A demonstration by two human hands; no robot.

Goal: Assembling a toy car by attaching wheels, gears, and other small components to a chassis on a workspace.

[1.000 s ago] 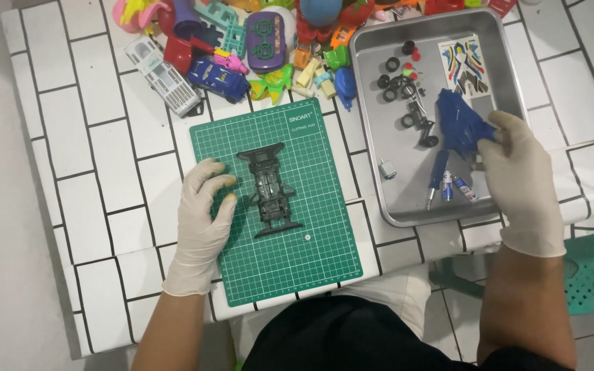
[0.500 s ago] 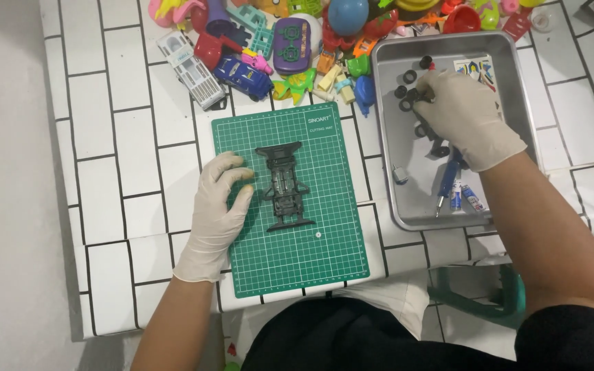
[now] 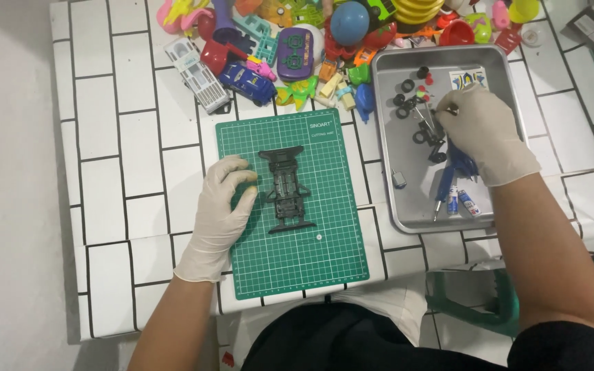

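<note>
A black toy car chassis (image 3: 287, 190) lies on a green cutting mat (image 3: 290, 257). My left hand (image 3: 223, 206), in a white glove, rests on the mat with its fingertips against the chassis's left side. My right hand (image 3: 481, 130), also gloved, is inside a metal tray (image 3: 407, 213) and pinches a small thin metal part between thumb and forefinger. Small black wheels (image 3: 408, 86) and other loose parts lie in the tray by that hand. A blue car body (image 3: 460, 163) shows partly under my right palm.
A heap of colourful plastic toys (image 3: 297, 41), a white toy bus (image 3: 198, 65) and a blue toy car (image 3: 247, 81) crowd the back of the white tiled table (image 3: 125, 151). A blue screwdriver (image 3: 443, 189) and small batteries (image 3: 463, 201) lie in the tray's near end.
My right hand let go of the blue car body, moved toward the back of the tray and picked up a small metal part. My left hand has stayed by the chassis.
</note>
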